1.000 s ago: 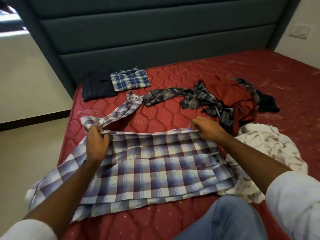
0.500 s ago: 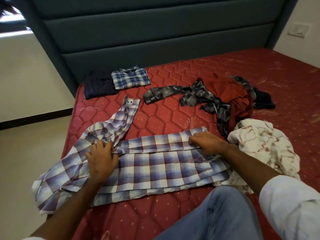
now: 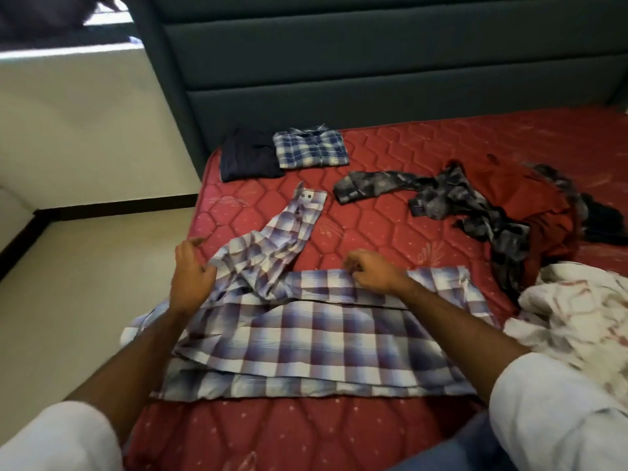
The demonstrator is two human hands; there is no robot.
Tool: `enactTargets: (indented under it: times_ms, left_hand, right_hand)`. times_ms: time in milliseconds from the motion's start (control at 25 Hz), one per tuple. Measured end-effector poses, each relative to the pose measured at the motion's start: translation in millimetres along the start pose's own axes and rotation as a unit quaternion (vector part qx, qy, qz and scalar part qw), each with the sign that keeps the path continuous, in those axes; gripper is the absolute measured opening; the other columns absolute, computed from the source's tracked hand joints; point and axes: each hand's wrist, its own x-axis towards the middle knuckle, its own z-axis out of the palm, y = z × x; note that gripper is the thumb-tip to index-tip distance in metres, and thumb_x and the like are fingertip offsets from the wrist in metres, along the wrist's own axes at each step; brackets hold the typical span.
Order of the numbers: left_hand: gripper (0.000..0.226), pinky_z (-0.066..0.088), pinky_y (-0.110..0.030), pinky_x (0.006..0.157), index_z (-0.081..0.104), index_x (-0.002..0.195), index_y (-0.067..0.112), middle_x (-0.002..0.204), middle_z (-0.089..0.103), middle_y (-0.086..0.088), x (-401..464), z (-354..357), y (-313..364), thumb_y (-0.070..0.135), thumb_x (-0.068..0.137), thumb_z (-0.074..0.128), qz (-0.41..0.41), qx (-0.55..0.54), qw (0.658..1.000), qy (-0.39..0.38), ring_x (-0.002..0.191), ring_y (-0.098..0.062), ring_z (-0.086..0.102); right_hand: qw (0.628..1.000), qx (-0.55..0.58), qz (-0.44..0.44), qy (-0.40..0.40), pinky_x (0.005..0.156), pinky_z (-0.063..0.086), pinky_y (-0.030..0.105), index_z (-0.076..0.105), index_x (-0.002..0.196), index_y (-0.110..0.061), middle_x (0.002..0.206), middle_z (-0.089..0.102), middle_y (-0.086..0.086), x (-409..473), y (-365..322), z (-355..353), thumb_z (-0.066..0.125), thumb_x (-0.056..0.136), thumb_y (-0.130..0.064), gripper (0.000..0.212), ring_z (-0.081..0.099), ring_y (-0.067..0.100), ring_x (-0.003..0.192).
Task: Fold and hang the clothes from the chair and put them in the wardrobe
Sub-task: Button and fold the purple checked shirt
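A purple and white checked shirt (image 3: 326, 338) lies spread across the near part of the red mattress (image 3: 390, 212), one sleeve (image 3: 289, 232) stretched toward the headboard. My right hand (image 3: 373, 271) pinches the shirt's far folded edge near the middle. My left hand (image 3: 190, 277) hovers with loose fingers over the shirt's left shoulder area, holding nothing. Two folded garments sit near the headboard: a dark navy one (image 3: 246, 156) and a blue checked shirt (image 3: 311, 147).
Unfolded clothes lie to the right: a grey patterned shirt (image 3: 441, 198), a red garment (image 3: 530, 198), a white garment with red marks (image 3: 577, 314). A padded teal headboard (image 3: 373, 69) backs the bed. Tiled floor (image 3: 85, 266) lies to the left.
My right hand slid left along the shirt's far edge to its middle. My left hand lifted off the cloth and opened. The camera swung to the left.
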Motion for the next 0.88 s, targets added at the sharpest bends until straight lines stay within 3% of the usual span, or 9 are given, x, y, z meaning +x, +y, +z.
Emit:
enactTargets:
  times_ms: [80,160,280,360,440,520,640,760,880]
  left_hand:
    - [0.063,0.046,-0.051,0.107,0.045,0.136,0.034,0.143,0.044,-0.014,25,-7,-16,0.024,0.078,0.067,-0.039,-0.099,0.992,-0.073,0.125,-0.032,0.054]
    - [0.07,0.053,-0.052,0.1,0.042,0.135,0.052,0.148,0.043,-0.012,42,-9,-26,0.015,0.083,0.071,-0.045,-0.148,0.97,-0.187,0.121,-0.033,0.06]
    - [0.084,0.055,-0.039,0.097,0.03,0.149,0.038,0.15,0.037,-0.009,61,11,-33,-0.002,0.087,0.07,0.032,-0.081,0.944,-0.318,0.122,-0.027,0.058]
    - [0.093,0.041,-0.037,0.11,0.026,0.156,0.029,0.147,0.035,-0.01,75,29,-46,0.006,0.081,0.076,0.063,-0.014,0.949,-0.308,0.132,-0.022,0.044]
    - [0.066,0.041,-0.038,0.108,0.048,0.142,0.017,0.133,0.049,-0.009,80,40,-55,0.005,0.083,0.073,0.064,0.014,0.965,-0.252,0.122,-0.02,0.047]
    - [0.017,0.051,-0.046,0.084,0.064,0.094,0.016,0.096,0.065,-0.006,78,47,-59,0.005,0.081,0.062,0.069,0.023,0.985,-0.158,0.092,-0.025,0.057]
    - [0.022,0.045,-0.037,0.057,0.05,0.066,0.022,0.069,0.062,-0.001,82,48,-70,0.004,0.077,0.057,0.009,-0.023,0.997,-0.073,0.066,-0.024,0.056]
    - [0.016,0.056,-0.049,0.06,0.059,0.075,0.017,0.081,0.067,-0.005,78,44,-73,0.001,0.079,0.059,-0.038,-0.082,0.993,-0.074,0.076,-0.032,0.067]
    - [0.026,0.054,-0.044,0.085,0.066,0.094,0.011,0.109,0.058,-0.008,62,37,-63,-0.011,0.085,0.055,-0.002,-0.104,0.989,-0.101,0.101,-0.028,0.059]
  right_hand:
    - [0.994,0.095,0.06,0.018,0.07,0.049,0.025,0.062,0.116,-0.003,0.105,0.066,0.01,39,-33,11,0.054,0.091,0.003,0.026,0.064,0.024,0.095]
    - [0.955,0.248,0.164,0.012,0.06,0.051,0.022,0.054,0.121,-0.007,0.104,0.066,0.013,75,-56,26,0.055,0.098,-0.007,0.022,0.065,0.025,0.089]
    - [0.869,0.411,0.276,0.008,0.074,0.061,0.039,0.047,0.122,-0.01,0.117,0.067,0.021,112,-69,54,0.06,0.101,-0.026,0.03,0.071,0.03,0.087]
    - [0.834,0.478,0.275,0.037,0.077,0.062,0.043,0.04,0.13,-0.023,0.121,0.065,0.013,131,-70,67,0.067,0.096,-0.025,0.044,0.071,0.03,0.094]
    - [0.813,0.519,0.258,0.047,0.077,0.06,0.041,0.04,0.139,-0.033,0.123,0.063,0.004,145,-72,75,0.069,0.093,-0.014,0.058,0.067,0.027,0.1]
    - [0.804,0.534,0.257,0.051,0.08,0.056,0.039,0.054,0.137,-0.021,0.119,0.067,0.007,151,-78,78,0.064,0.092,0.0,0.051,0.065,0.021,0.093]
    - [0.818,0.516,0.225,0.117,0.067,0.057,0.03,0.061,0.134,-0.013,0.114,0.069,0.009,148,-81,79,0.056,0.09,0.014,0.052,0.067,0.018,0.084]
    - [0.847,0.477,0.139,0.188,0.074,0.062,0.035,0.06,0.137,-0.016,0.127,0.067,0.011,130,-76,77,0.064,0.087,0.013,0.058,0.071,0.025,0.101]
    - [0.87,0.451,0.077,0.182,0.094,0.058,0.05,0.054,0.143,-0.021,0.137,0.062,0.01,102,-72,72,0.072,0.083,0.005,0.068,0.066,0.027,0.119]
